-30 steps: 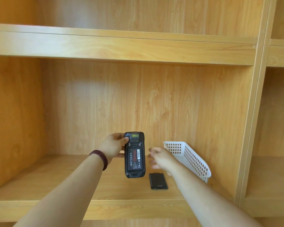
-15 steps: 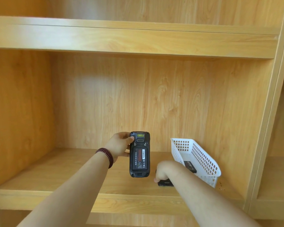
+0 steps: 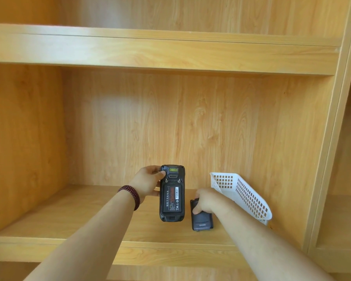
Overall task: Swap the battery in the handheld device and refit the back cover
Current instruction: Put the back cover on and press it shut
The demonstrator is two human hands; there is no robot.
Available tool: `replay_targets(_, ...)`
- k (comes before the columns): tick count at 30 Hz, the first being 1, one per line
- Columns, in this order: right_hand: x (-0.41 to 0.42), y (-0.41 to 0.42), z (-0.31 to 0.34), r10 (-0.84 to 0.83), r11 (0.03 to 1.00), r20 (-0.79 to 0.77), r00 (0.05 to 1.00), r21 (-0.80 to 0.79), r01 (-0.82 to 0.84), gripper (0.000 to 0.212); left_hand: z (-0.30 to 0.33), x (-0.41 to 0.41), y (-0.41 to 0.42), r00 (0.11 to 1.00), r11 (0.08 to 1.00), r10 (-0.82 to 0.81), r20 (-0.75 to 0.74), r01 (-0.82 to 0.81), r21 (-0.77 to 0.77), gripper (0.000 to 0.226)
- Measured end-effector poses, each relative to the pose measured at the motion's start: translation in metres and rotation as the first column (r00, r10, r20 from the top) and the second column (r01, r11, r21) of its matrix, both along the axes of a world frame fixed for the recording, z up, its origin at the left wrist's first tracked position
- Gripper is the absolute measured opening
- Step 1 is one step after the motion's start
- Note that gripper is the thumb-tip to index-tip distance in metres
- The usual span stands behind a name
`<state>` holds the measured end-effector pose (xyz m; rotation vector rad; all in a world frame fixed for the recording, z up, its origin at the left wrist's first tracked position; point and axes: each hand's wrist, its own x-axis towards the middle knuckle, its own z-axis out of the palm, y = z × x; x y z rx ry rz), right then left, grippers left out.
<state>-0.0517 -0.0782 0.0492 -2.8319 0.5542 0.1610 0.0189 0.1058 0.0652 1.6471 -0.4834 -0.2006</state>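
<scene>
Since the frame half a second back: right hand (image 3: 206,200) has closed onto the flat black plastic back cover (image 3: 202,217) on the pale wooden shelf (image 3: 69,216), lower centre-right of frame, and more of the cover now shows below the hand.

Item 1. Black rugged handheld device (image 3: 172,192), lower centre of frame, held upright off the shelf, back side towards the camera. Battery bay uncovered; black rectangular battery with red-and-white label (image 3: 173,197) seated in it. Judged: the swap is done and refitting the cover is what remains.

Item 2. Left hand (image 3: 148,183), left of the device. Thumb pressed on the upper left corner, remaining fingers wrapped behind and out of sight. Dark red beaded bracelet (image 3: 131,195) on the wrist.

Item 3. Back cover, just right of the device, apart from it. Right hand's thumb pinches its upper left edge; the other fingers curl over the top end, their tips hidden. Whether the cover is clear of the shelf cannot be told.

Item 4. White perforated plastic basket (image 3: 245,195), tilted, right of the hand.

Handling note, as judgement: lift the cover by its edges, turn it to match the bay, seat one end first, then press flat until flush. Keep the left grip off the bay rim.
</scene>
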Motion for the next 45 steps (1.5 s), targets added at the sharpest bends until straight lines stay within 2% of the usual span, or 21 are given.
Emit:
replay_targets(2, -0.003, -0.003, 0.008, 0.004, 0.999, 0.044, 0.999, 0.052, -0.007, 0.051, 0.000, 0.000, 0.000, 1.000, 1.000, 0.002, 0.001, -0.002, -0.001, 0.017)
replay_targets(5, -0.007, -0.014, 0.026, -0.024, 0.974, 0.275, 0.961, 0.224, -0.040, 0.045, 0.001, -0.001, 0.000, 1.000, 1.000, 0.004, -0.002, -0.004, -0.007, 0.017)
replay_targets(9, -0.018, -0.027, 0.066, -0.117, 0.880, 0.596, 0.794, 0.433, -0.195, 0.033, 0.003, -0.003, 0.000, 1.000, 1.000, 0.011, 0.005, -0.011, -0.002, 0.018)
replay_targets(12, -0.032, -0.022, 0.088, -0.075, 0.789, 0.693, 0.717, 0.482, -0.382, 0.024, 0.004, -0.005, -0.001, 1.000, 1.000, 0.007, 0.007, -0.007, -0.008, 0.019)
replay_targets(15, -0.041, -0.008, 0.089, 0.044, 0.754, 0.685, 0.727, 0.455, -0.474, 0.025, 0.005, -0.007, -0.002, 1.000, 1.000, 0.003, 0.010, -0.003, -0.016, 0.018)
replay_targets(20, -0.039, 0.011, 0.066, 0.163, 0.764, 0.632, 0.758, 0.405, -0.502, 0.024, 0.007, -0.011, -0.003, 1.000, 1.000, 0.002, 0.014, -0.002, -0.022, 0.017)
replay_targets(37, -0.034, 0.021, 0.040, 0.201, 0.797, 0.597, 0.777, 0.361, -0.484, 0.021, 0.013, -0.022, -0.008, 0.999, 0.999, -0.032, 0.034, 0.033, -0.030, 0.017)
replay_targets(45, -0.034, 0.017, 0.038, 0.219, 0.815, 0.626, 0.748, 0.304, -0.493, 0.022, 0.013, -0.018, -0.010, 1.000, 1.000, -0.015, 0.026, 0.016, -0.019, 0.016)
